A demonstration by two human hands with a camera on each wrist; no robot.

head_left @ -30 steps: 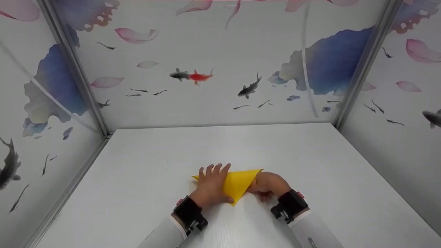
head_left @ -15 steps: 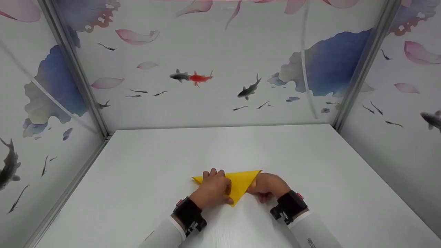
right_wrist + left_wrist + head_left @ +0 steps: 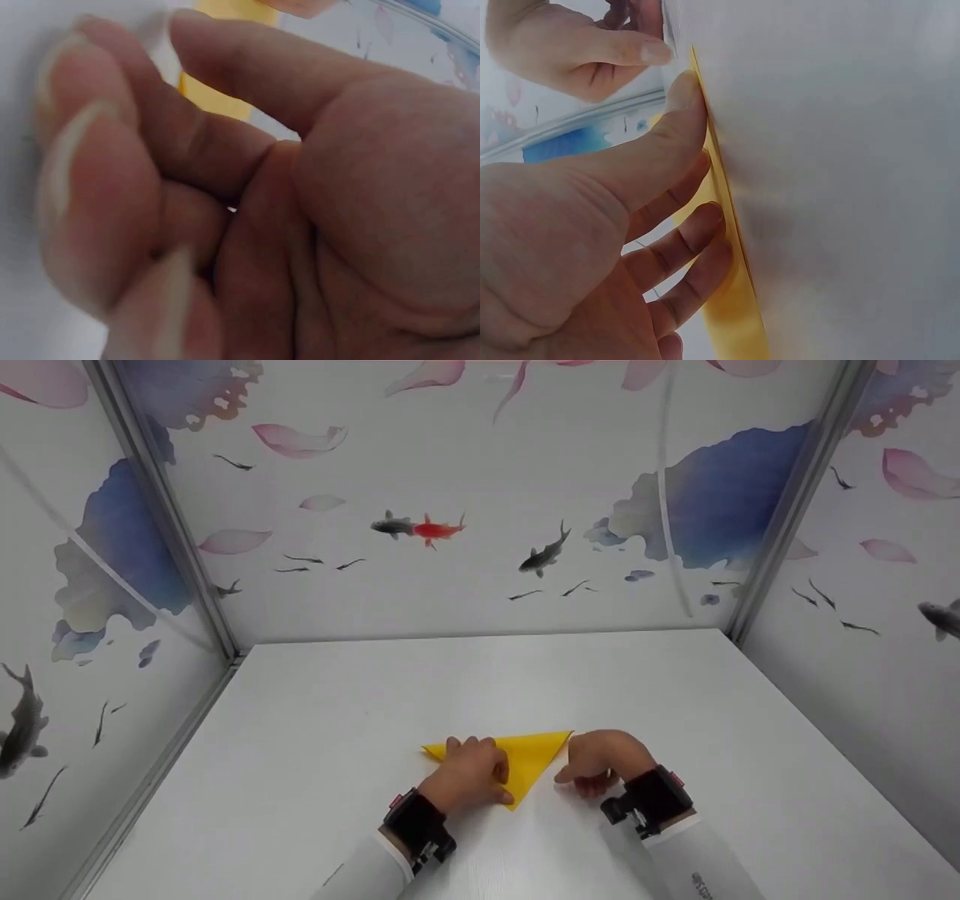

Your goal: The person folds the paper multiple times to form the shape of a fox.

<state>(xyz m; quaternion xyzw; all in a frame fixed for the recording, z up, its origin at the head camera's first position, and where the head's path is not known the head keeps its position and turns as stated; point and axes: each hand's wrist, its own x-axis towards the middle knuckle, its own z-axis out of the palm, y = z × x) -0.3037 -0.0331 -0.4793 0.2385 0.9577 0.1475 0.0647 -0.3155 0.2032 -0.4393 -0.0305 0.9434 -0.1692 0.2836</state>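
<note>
A yellow paper [image 3: 525,756], folded into a triangle, lies flat on the white table [image 3: 675,697] close to its near edge, about midway along it. The left hand [image 3: 471,777] presses it down with curled fingers. The right hand [image 3: 600,761] rests just beside the paper's right corner, fingers curled, holding nothing. The sheet looks light, thin and easily creased, likely to slide on the smooth top; best pinned flat and lifted by a corner or folded edge.

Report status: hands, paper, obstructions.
Left hand pressing flat on yellow paper. Right hand beside it, curled, holding nothing. Paper folded in a triangle on table. Nothing in the way.
</note>
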